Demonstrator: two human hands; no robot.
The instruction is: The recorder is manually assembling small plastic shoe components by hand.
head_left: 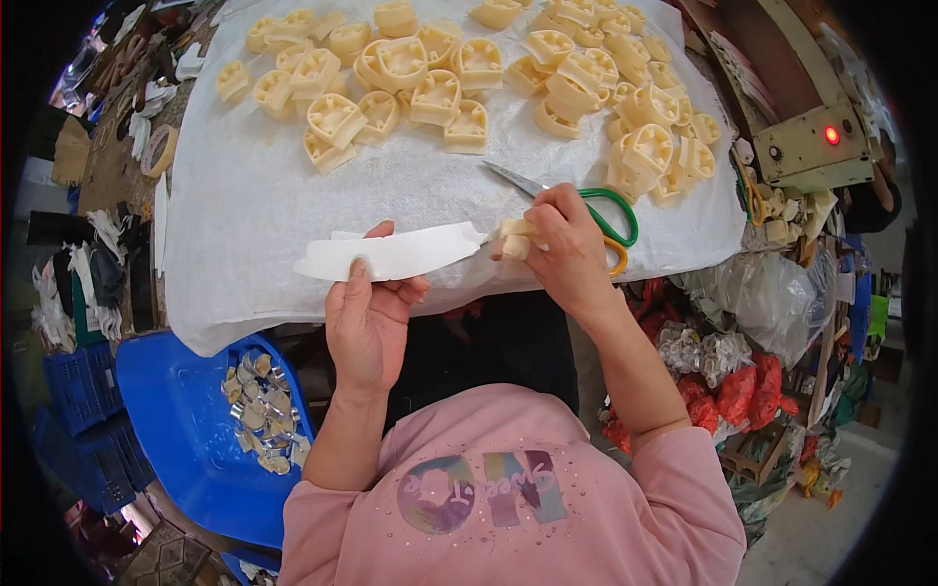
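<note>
My left hand (369,322) is closed round a white, gently curved strip (391,254), thumb on top and fingers beneath. The strip looks thin, perhaps paper or leather, and a second white edge shows behind it. My right hand (565,244) pinches a small cream-coloured, blocky piece (514,240) close to the strip's right end. Whether the piece touches the strip is hard to make out. Just behind my right hand, scissors (616,210) with green and orange handles lie on the white cloth (244,215), blades pointing to the far left.
Cream moulded pieces (401,63) lie in loose piles across the far part of the cloth. At lower left a blue basin (186,439) contains shiny metal-like pieces (264,410). A control box (816,146) with a red light stands at far right, above plastic bags (762,293).
</note>
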